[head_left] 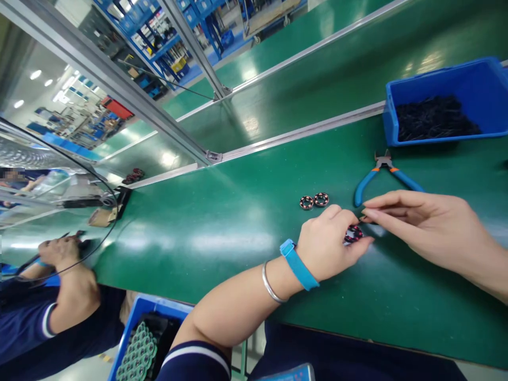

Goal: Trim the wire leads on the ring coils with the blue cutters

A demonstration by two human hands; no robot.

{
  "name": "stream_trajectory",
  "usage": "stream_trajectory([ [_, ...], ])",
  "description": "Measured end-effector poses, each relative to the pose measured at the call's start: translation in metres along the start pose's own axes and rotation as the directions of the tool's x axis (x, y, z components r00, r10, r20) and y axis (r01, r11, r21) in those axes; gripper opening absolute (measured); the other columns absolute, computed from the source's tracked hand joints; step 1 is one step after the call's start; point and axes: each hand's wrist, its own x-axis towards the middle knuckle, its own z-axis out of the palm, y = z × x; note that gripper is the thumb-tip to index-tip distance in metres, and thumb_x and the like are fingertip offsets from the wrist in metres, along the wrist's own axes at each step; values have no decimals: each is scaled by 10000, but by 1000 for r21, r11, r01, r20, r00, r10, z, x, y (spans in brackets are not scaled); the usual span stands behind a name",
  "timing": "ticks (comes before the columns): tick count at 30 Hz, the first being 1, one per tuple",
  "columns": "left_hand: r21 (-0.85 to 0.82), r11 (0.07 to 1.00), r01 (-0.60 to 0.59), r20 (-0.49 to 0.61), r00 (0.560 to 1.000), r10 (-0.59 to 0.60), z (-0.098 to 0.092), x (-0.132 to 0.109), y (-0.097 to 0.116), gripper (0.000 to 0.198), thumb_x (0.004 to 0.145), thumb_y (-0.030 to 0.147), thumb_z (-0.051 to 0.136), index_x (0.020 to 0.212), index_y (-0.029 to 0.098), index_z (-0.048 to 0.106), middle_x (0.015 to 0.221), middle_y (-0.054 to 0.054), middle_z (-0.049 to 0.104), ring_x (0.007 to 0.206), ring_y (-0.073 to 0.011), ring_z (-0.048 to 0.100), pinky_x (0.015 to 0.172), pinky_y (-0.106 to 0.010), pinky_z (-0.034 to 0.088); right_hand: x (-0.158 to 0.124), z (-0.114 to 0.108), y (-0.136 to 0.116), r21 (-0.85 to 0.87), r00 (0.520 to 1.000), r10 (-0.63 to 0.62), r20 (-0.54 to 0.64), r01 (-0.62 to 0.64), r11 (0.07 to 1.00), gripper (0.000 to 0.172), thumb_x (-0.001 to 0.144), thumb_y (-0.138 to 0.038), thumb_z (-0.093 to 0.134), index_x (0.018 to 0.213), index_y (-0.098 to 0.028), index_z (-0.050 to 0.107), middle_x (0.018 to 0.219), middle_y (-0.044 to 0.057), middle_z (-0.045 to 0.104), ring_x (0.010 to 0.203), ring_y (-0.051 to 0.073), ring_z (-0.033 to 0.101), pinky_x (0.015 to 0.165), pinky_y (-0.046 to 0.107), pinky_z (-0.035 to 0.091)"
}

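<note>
My left hand (327, 241), with a blue wrist strap and a silver bangle above it, is closed on a small ring-shaped motor stator (353, 234), dark with reddish spots. Fingers hide part of that ring. My right hand (431, 227) pinches at the upper edge of the stator; what lies between thumb and forefinger is too small to make out. Two more ring-shaped stators with copper windings (314, 201) lie side by side on the green bench, just beyond my left hand. Blue-handled cutting pliers (383, 161) rest with spread handles behind my right hand.
A blue bin (444, 135) of dark thin parts stands at the back right. Metal frame posts (190, 143) rise along the bench's far edge. At left, a co-worker's hands (61, 251) work near a hanging cable. Below is a blue crate (156, 302) with a green tray of round parts.
</note>
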Motion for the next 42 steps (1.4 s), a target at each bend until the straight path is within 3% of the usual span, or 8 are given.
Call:
stream_trajectory([
  [9,7,1000,-3,27,1000,2,-1,2,2,246,1053,436,807,1030,206,725,1002,-36,719,745,-166,687,740,-319,650,-4,4,-9,-70,995,-80,-56,76,995,601,732,-865,945,890,-286,922,851,66,875,685,262,846,724,402,785],
  [20,-20,1000,9,25,1000,-9,-2,3,2,259,1026,448,822,981,220,706,919,-4,652,751,-178,682,739,-330,650,-5,5,-14,-100,993,-117,-30,113,989,579,758,-868,914,821,-293,890,793,53,848,643,257,807,632,385,753],
  [26,-28,1000,8,14,1000,-8,-1,2,0,251,1014,436,844,1003,222,713,915,0,647,744,-179,675,737,-332,645,-3,3,-17,-109,988,-111,-106,99,989,497,763,-766,945,841,-277,906,806,62,859,652,259,815,666,382,754],
  [32,-25,1000,1,12,1000,-1,-2,2,1,254,1026,437,830,981,217,713,920,-3,641,746,-181,676,731,-339,643,-3,7,-18,-92,993,-108,-46,104,990,596,736,-863,920,802,-272,885,796,66,852,653,266,818,645,379,750],
  [42,-17,1000,-10,0,1000,10,-2,2,1,239,1009,406,846,964,227,694,913,6,648,739,-170,666,718,-322,636,-4,3,-11,-111,994,-100,-35,96,989,523,782,-788,922,856,-271,901,834,70,858,683,263,813,699,407,758],
])
